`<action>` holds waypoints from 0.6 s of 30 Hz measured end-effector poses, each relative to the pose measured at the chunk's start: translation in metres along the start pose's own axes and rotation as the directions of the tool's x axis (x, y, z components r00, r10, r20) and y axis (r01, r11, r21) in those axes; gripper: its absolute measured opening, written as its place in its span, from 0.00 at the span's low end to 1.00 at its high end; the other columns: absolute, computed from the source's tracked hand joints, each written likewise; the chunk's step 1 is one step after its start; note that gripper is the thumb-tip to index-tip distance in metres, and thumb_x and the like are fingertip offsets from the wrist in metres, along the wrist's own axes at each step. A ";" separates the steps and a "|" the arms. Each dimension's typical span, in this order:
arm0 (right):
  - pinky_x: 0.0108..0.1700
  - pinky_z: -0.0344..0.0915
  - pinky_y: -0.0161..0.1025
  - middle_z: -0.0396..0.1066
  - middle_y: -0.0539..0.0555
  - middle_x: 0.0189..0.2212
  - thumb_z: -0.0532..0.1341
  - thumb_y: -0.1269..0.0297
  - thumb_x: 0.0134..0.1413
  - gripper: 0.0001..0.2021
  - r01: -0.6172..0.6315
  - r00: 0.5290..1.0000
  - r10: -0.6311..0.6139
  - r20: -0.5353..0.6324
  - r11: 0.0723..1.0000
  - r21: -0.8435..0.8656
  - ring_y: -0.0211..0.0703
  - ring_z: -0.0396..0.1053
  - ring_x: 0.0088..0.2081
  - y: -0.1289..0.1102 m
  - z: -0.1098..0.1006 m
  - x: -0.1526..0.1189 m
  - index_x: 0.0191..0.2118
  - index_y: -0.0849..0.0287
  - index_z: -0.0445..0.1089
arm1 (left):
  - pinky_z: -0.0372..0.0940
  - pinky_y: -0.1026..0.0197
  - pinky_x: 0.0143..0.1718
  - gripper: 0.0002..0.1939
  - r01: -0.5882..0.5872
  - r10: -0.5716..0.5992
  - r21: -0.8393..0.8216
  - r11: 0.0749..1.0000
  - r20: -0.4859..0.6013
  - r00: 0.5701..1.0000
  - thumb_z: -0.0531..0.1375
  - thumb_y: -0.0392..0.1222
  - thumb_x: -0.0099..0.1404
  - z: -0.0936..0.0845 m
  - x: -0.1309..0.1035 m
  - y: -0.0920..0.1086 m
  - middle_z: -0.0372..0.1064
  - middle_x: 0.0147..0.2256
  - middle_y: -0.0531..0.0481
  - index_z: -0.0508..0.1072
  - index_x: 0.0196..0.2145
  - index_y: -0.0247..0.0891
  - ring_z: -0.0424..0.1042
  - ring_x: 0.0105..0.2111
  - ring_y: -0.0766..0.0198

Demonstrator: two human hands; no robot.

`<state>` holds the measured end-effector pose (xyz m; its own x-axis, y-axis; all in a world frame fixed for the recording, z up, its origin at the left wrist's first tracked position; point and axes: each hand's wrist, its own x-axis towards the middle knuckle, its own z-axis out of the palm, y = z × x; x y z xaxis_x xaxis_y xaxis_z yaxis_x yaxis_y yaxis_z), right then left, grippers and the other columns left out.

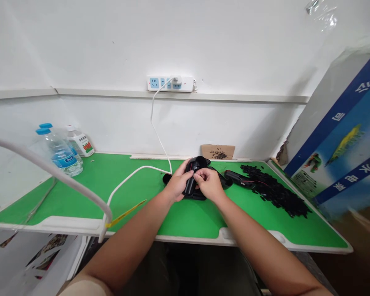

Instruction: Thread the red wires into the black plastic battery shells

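Note:
My left hand (178,183) is wrapped round a black plastic housing (190,187) with a wide round end, held above the middle of the green table. Against its upper part, the thumb and forefinger of my right hand (207,183) are pinched together; what they grip is too small to make out. A bit of red wire shows near the fingertips. More black housings lie beneath and behind both hands, partly hidden. To the right rests another black housing (237,178) with a thin red wire, its end touching a pile of small black parts (279,192).
Small dark screws lie on a cardboard piece (218,152) at the back edge. Bottles (61,154) stand at the left. A white cable (125,177) runs from the power strip (151,84) across the table (89,189). A big blue box (342,135) stands right.

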<state>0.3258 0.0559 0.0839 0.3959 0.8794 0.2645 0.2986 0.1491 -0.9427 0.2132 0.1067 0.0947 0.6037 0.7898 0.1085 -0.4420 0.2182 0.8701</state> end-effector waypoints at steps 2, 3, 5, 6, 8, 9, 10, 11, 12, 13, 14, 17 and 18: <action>0.19 0.60 0.34 0.61 0.48 0.16 0.64 0.59 0.39 0.11 -0.104 0.994 0.101 0.029 0.983 0.149 0.34 0.58 0.17 -0.001 0.001 0.001 0.22 0.62 0.67 | 0.67 0.59 0.42 0.27 0.055 -0.055 -0.020 0.998 -0.008 0.998 0.60 0.35 0.55 -0.001 0.000 0.000 0.68 0.48 0.47 0.66 0.53 0.44 0.70 0.41 0.59; 0.19 0.60 0.35 0.63 0.48 0.16 0.65 0.58 0.36 0.12 -0.151 0.989 0.146 0.036 0.962 0.229 0.34 0.59 0.17 -0.001 0.001 0.001 0.22 0.62 0.67 | 0.69 0.58 0.37 0.27 0.083 -0.083 -0.037 0.996 -0.007 0.997 0.61 0.36 0.55 -0.001 0.000 -0.001 0.68 0.47 0.46 0.65 0.54 0.44 0.71 0.37 0.60; 0.19 0.60 0.34 0.65 0.49 0.17 0.67 0.58 0.32 0.13 -0.208 0.977 0.212 0.032 0.906 0.369 0.33 0.60 0.16 -0.002 0.002 0.001 0.22 0.64 0.68 | 0.70 0.58 0.30 0.28 0.118 -0.118 -0.067 0.991 0.007 0.993 0.61 0.37 0.55 -0.001 0.000 -0.001 0.69 0.43 0.45 0.63 0.55 0.45 0.71 0.31 0.61; 0.18 0.59 0.33 0.65 0.49 0.17 0.68 0.59 0.30 0.14 -0.221 0.972 0.233 0.022 0.879 0.423 0.33 0.60 0.16 -0.003 0.002 0.001 0.22 0.64 0.69 | 0.70 0.58 0.28 0.29 0.120 -0.119 -0.076 0.990 0.016 0.993 0.61 0.38 0.56 -0.001 0.000 -0.001 0.69 0.42 0.45 0.63 0.55 0.45 0.71 0.29 0.62; 0.17 0.58 0.32 0.65 0.48 0.16 0.69 0.60 0.28 0.14 -0.223 0.967 0.256 0.002 0.840 0.495 0.32 0.59 0.15 -0.003 0.003 0.000 0.22 0.65 0.69 | 0.71 0.58 0.27 0.29 0.107 -0.104 -0.086 0.991 0.031 0.994 0.61 0.38 0.56 -0.001 0.000 -0.002 0.69 0.40 0.45 0.62 0.55 0.44 0.71 0.28 0.63; 0.17 0.57 0.31 0.65 0.48 0.15 0.70 0.61 0.27 0.14 -0.220 0.966 0.260 -0.006 0.827 0.517 0.31 0.59 0.15 -0.003 0.003 0.000 0.22 0.65 0.70 | 0.71 0.57 0.27 0.29 0.100 -0.097 -0.089 0.991 0.037 0.995 0.61 0.37 0.56 -0.001 0.000 -0.002 0.69 0.40 0.45 0.61 0.56 0.44 0.71 0.28 0.63; 0.16 0.56 0.31 0.65 0.48 0.15 0.70 0.61 0.27 0.14 -0.215 0.965 0.263 -0.014 0.818 0.534 0.31 0.58 0.15 -0.004 0.004 -0.001 0.22 0.65 0.70 | 0.71 0.57 0.27 0.29 0.093 -0.090 -0.090 0.992 0.043 0.995 0.60 0.37 0.56 -0.001 -0.001 -0.002 0.69 0.41 0.45 0.61 0.56 0.44 0.71 0.28 0.63; 0.16 0.56 0.30 0.65 0.48 0.14 0.70 0.61 0.27 0.14 -0.214 0.963 0.267 -0.019 0.809 0.547 0.31 0.58 0.14 -0.004 0.004 -0.001 0.21 0.65 0.70 | 0.71 0.57 0.26 0.29 0.088 -0.083 -0.090 0.992 0.050 0.995 0.60 0.37 0.56 0.000 -0.001 -0.002 0.68 0.42 0.44 0.61 0.56 0.44 0.71 0.27 0.63; 0.15 0.55 0.30 0.65 0.48 0.14 0.70 0.62 0.26 0.14 -0.216 0.962 0.273 -0.020 0.801 0.558 0.30 0.58 0.14 -0.005 0.004 -0.002 0.21 0.65 0.69 | 0.71 0.57 0.26 0.29 0.082 -0.077 -0.089 0.993 0.058 0.995 0.60 0.37 0.57 0.001 -0.002 -0.002 0.68 0.43 0.44 0.61 0.56 0.44 0.71 0.27 0.63; 0.15 0.55 0.30 0.65 0.48 0.14 0.70 0.62 0.26 0.14 -0.224 0.959 0.284 -0.017 0.791 0.569 0.30 0.58 0.14 -0.006 0.004 -0.002 0.20 0.65 0.69 | 0.71 0.57 0.26 0.28 0.075 -0.070 -0.086 0.993 0.065 0.995 0.60 0.36 0.57 0.001 -0.003 -0.002 0.67 0.45 0.44 0.61 0.55 0.44 0.71 0.28 0.63; 0.15 0.55 0.30 0.65 0.48 0.13 0.71 0.63 0.25 0.14 -0.239 0.955 0.298 -0.007 0.779 0.580 0.30 0.57 0.13 -0.007 0.004 -0.003 0.20 0.65 0.69 | 0.71 0.58 0.26 0.28 0.065 -0.060 -0.082 0.994 0.071 0.996 0.60 0.36 0.57 0.001 -0.004 -0.002 0.66 0.47 0.44 0.62 0.55 0.44 0.71 0.28 0.63; 0.14 0.55 0.30 0.65 0.48 0.13 0.71 0.64 0.23 0.14 -0.283 0.943 0.331 0.035 0.742 0.608 0.31 0.58 0.13 -0.008 0.004 -0.003 0.19 0.64 0.68 | 0.71 0.60 0.26 0.27 0.044 -0.039 -0.066 0.997 0.081 0.996 0.60 0.36 0.56 0.002 -0.004 -0.002 0.66 0.48 0.44 0.63 0.54 0.44 0.71 0.30 0.62; 0.15 0.55 0.30 0.65 0.48 0.14 0.72 0.64 0.23 0.15 -0.284 0.944 0.326 0.047 0.733 0.617 0.31 0.59 0.14 -0.008 0.004 -0.003 0.20 0.64 0.68 | 0.71 0.59 0.26 0.27 0.044 -0.040 -0.064 0.997 0.073 0.997 0.60 0.36 0.57 0.001 -0.004 -0.001 0.66 0.47 0.45 0.63 0.54 0.44 0.71 0.30 0.62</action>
<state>0.3188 0.0537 0.0899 0.4303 0.9001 -0.0674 -0.4297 0.1386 -0.8923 0.2124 0.1026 0.0937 0.6676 0.7365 0.1089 -0.4561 0.2890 0.8417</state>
